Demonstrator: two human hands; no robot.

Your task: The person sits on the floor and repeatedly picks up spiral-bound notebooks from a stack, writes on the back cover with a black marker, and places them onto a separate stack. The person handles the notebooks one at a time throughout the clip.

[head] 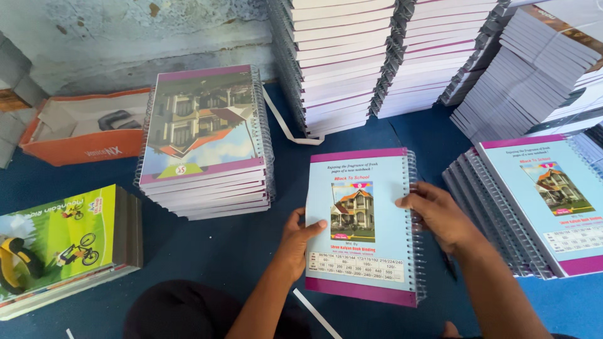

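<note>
Between the two hands sits a spiral notebook (363,223), back cover up, pale blue with magenta bands and a small house picture; it lies flat, or near flat, over the blue floor (239,245). Left hand (296,242) grips the notebook's left edge, thumb curled over the cover, fingers tucked beneath and out of sight; right hand (440,213) is closed loosely over the wire spine on the right edge, thumb on the cover, fingers wrapped round the coils. Up and left of the left hand stands a stack (204,147) of like notebooks, house cover on top; further left, a low pile of green cycling-cover books (59,248), and beyond it an orange box (81,129), lid off. Just right of the right hand, a fanned row of notebooks (534,207) leans with spines showing, same pale blue back on top; well apart from the held one. Ahead of both hands rise tall stacks (358,63) of white-edged books against the wall; a white strip (286,122) trails from their foot; another strip (317,314) lies below the notebook, by the left forearm.
</note>
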